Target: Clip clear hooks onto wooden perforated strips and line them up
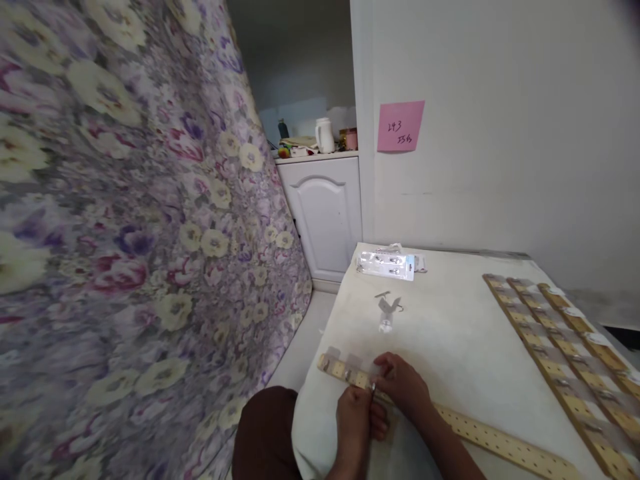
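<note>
A long, narrow wooden strip (500, 443) with rows of small holes runs slantwise across the near side of the table. Two clear plastic tabs with metal fittings (347, 375) sit on its left end. My left hand (353, 417) is closed over the strip, its fingers curled on the near side around a small shiny metal piece (373, 391). From the right, my right hand (400, 383) pinches at the same piece, thumb and fingers drawn together. The fingers partly cover the piece, so its exact shape is hidden.
Loose small metal and plastic parts (388, 307) lie beyond my hands. A clear blister pack (387, 265) rests at the table's far edge. Several wooden strips with fittings (545, 353) are laid along the right. A floral curtain (150, 233) hangs at left, near my knee (265, 433).
</note>
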`<state>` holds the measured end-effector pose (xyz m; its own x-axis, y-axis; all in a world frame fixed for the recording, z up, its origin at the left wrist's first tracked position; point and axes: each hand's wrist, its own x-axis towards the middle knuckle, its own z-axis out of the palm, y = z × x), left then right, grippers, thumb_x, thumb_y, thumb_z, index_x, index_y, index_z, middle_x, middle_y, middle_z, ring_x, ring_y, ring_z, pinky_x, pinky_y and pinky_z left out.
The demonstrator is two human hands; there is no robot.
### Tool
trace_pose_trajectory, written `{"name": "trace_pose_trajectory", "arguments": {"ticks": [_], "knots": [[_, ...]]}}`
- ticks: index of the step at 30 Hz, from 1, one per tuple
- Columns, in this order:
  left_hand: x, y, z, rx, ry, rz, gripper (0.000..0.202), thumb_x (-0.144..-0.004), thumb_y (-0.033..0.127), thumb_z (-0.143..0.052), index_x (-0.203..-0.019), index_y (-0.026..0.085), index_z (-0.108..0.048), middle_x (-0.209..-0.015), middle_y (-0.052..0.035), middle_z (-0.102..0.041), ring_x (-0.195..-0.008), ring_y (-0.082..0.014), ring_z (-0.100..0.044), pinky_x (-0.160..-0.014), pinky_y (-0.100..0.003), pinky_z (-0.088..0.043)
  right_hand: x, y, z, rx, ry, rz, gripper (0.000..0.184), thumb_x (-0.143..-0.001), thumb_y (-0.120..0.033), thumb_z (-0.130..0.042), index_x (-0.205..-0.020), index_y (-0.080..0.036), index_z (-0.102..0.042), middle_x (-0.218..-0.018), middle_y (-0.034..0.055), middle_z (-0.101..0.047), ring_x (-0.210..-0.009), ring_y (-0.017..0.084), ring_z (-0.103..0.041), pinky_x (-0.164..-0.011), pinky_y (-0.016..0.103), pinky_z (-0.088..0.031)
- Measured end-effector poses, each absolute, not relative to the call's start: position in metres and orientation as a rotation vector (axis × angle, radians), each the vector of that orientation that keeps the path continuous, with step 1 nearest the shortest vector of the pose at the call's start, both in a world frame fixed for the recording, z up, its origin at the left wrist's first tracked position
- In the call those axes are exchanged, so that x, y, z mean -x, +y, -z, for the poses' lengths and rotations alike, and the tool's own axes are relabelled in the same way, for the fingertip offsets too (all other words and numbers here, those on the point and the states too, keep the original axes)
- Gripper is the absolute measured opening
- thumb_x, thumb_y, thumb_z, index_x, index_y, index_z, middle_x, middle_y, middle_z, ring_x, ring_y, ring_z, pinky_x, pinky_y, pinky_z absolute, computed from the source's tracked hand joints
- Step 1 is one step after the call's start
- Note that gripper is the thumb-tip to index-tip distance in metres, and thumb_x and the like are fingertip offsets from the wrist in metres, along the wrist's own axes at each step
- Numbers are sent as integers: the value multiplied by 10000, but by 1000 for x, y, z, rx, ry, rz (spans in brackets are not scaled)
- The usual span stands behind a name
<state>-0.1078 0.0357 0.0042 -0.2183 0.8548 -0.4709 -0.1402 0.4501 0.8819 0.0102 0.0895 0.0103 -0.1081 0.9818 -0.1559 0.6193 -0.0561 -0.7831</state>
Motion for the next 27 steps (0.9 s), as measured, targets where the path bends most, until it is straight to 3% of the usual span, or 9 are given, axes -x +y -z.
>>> {"name": "trace_pose_trajectory", "arguments": {"ticks": [10, 19, 27], "knots": [[108, 35, -4, -686, 1518, -1090, 264, -763, 448, -485, -651, 214, -433, -435, 10, -613, -325, -125, -532, -335, -218, -361, -10, 97, -1, 1670, -1750, -1039, 304, -636, -310, -664, -928, -230, -635, -823, -6, -668, -758, 161, -615, -697, 254, -413], [109, 33, -6, -676, 1498, -1104, 213, -801, 377, -406, -677, 209, -447, -446, 15, -602, -331, -129, -539, -340, -220, -365, -17, 96, -1, 1588, -1761, -1036, 257, -746, -352, -549, -915, -184, -645, -819, 30, -690, -763, 156, -634, -687, 239, -437], [109, 35, -9, -675, 1500, -1039, 212, -862, 326, -354, -710, 210, -444, -452, 14, -606, -330, -129, -540, -335, -221, -376, -11, 94, -3, 1700, -1746, -975, 304, -665, -388, -634, -912, -211, -647, -835, 20, -675, -777, 176, -622, -699, 264, -418]]}}
